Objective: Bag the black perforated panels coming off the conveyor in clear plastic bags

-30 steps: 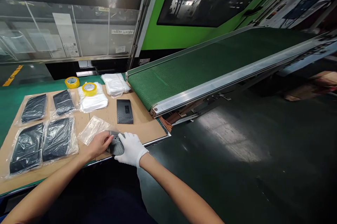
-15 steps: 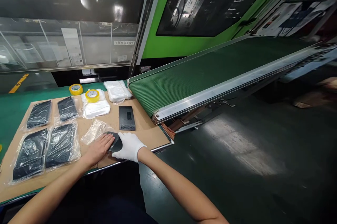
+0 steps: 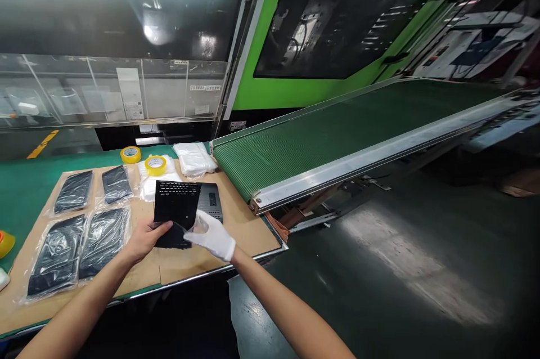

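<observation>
A black plastic panel (image 3: 175,204) with rows of slots along its top stands tilted up above the cardboard, its dark inner face toward me. My bare left hand (image 3: 145,239) grips its left edge, thumb across the front. At the lower right of the panel, my white-gloved right hand (image 3: 214,237) is closed, pinching what looks like a thin clear plastic bag (image 3: 179,229); glare and overlap blur how far the film covers the panel. Just behind lies a second black panel (image 3: 214,200), flat and partly hidden by the raised one.
Several bagged black panels (image 3: 103,241) lie at left on the cardboard (image 3: 240,235). Behind are a stack of white bags (image 3: 194,159) and tape rolls (image 3: 156,165). A green conveyor belt (image 3: 295,139) slopes in from the right, its metal rail (image 3: 320,176) beside the table corner.
The panel has been lifted from lying low under both hands to standing upright. The clear bag no longer lies on the cardboard beside my left hand. My view has tilted up slightly.
</observation>
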A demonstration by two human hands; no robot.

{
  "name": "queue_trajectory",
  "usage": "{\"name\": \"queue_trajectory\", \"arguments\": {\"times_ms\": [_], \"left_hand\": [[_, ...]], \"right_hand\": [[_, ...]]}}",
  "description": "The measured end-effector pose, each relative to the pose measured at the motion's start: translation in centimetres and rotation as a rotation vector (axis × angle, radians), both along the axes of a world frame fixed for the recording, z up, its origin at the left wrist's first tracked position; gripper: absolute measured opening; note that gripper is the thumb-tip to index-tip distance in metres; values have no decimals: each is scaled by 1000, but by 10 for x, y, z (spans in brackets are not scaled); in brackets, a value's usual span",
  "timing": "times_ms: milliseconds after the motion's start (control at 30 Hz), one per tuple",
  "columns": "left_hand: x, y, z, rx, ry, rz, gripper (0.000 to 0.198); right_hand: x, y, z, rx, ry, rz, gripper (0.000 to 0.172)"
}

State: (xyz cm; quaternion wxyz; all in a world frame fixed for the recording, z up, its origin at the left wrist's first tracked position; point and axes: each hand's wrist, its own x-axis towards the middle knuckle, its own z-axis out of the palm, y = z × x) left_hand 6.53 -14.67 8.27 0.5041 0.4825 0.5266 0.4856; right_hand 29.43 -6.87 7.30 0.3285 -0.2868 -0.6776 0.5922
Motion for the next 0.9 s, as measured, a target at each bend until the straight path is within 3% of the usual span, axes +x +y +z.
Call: {"name": "queue_trajectory", "arguments": {"times_ms": [33, 100, 200, 367, 467, 600, 900], "left_hand": [[2, -1, 3, -1, -20, 11, 59], [3, -5, 6, 34, -17, 56, 61], [0, -11, 8, 95, -12, 119, 62], [3, -12, 6, 103, -195, 263, 58], [2, -9, 4, 120, -229, 320, 58], [-4, -6, 2, 176, -97, 384, 60], [-5, -2, 7, 313, 175, 556, 65]], "right_hand": [[-8, -3, -1, -31, -19, -8, 58], [-18, -5, -2, -78, -38, -72, 48], [-26, -3, -1, -105, 22, -177, 50], [-32, -5, 3, -105, 129, -162, 53], [-30, -4, 6, -68, 166, -287, 56], [-27, 5, 8, 15, 159, -360, 35], [-35, 8, 9, 88, 240, -361, 30]]}}
